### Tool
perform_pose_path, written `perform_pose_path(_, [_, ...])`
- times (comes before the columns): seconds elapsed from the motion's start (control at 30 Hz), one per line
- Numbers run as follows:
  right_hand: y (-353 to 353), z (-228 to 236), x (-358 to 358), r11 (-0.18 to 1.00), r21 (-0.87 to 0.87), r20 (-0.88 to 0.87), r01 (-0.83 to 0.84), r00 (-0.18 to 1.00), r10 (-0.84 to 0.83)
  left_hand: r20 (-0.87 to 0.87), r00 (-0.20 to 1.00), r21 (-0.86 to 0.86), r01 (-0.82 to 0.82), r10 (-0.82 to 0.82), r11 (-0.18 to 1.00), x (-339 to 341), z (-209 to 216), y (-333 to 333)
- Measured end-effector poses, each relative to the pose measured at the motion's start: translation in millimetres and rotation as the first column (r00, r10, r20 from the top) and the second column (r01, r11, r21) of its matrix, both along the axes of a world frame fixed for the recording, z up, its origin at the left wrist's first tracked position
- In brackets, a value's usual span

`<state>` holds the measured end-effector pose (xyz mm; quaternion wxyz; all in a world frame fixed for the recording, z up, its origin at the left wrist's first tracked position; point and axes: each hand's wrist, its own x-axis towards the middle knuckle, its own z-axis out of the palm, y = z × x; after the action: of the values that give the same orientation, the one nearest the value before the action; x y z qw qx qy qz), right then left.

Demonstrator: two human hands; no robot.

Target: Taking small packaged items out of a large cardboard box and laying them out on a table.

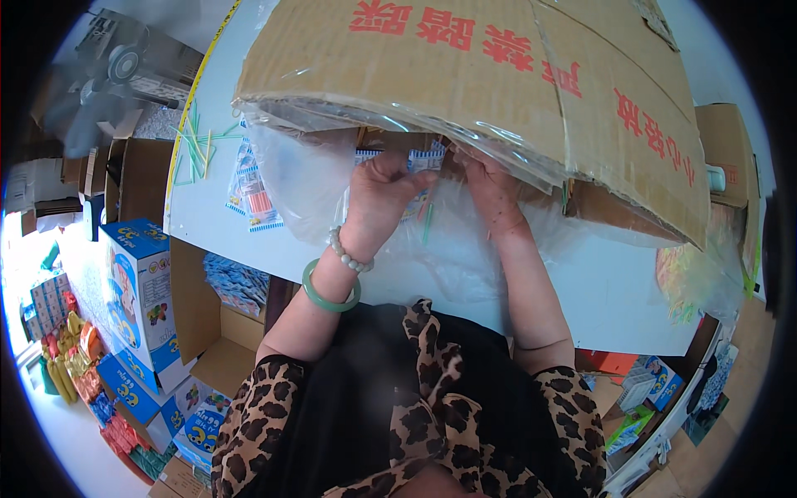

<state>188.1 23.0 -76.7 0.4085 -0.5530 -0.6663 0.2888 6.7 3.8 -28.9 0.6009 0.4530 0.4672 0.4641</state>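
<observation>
A large brown cardboard box (pixel 465 66) with red print lies on the table, its opening facing me. Clear plastic sheeting (pixel 465 241) spills out of it over the table edge. My left hand (pixel 382 187), with a beaded bracelet and green bangle on its wrist, is at the opening; its fingers are curled toward the thumb, and what they hold is hidden. Beside it, my right hand (pixel 494 195) reaches under the box's edge, with its fingertips out of sight. Blue-and-white printed packets (pixel 254 187) lie left of the sheeting. Thin coloured sticks show faintly between my hands.
Loose green and yellow sticks (pixel 198 149) lie on the white table (pixel 332 278) at left. An open carton (pixel 224 344) with blue packets stands below the table's left edge, near blue-and-white boxes (pixel 137 290). A plastic bag of coloured sticks (pixel 685 278) hangs at right.
</observation>
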Motion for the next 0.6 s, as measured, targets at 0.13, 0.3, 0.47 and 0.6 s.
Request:
perform_pose_path(0.13, [-2.9,0.7,4.6,0.997,-0.065,0.055,0.042,0.998,-0.038,-0.08,0.996,-0.033,0.023,-0.026,0.999,-6.7,-2.2,-0.6])
perform_pose_path(0.3, [-11.0,34.9,7.3,0.993,0.032,0.04,0.115,0.992,-0.116,-0.274,0.958,0.126,0.126,-0.087,0.984,-12.5,-18.7,-3.4])
perform_pose_path(0.47, [-8.9,30.0,-9.9,0.966,-0.257,-0.687,-0.035,0.709,-0.157,-0.377,0.909,0.118,0.236,-0.177,0.964,-6.6,-2.0,-6.5])
perform_pose_path(0.6, [-14.4,43.7,-27.3,0.994,-0.018,-0.215,0.112,0.97,-0.114,-0.493,0.859,0.255,0.293,-0.136,0.922,-4.9,15.1,-5.5])
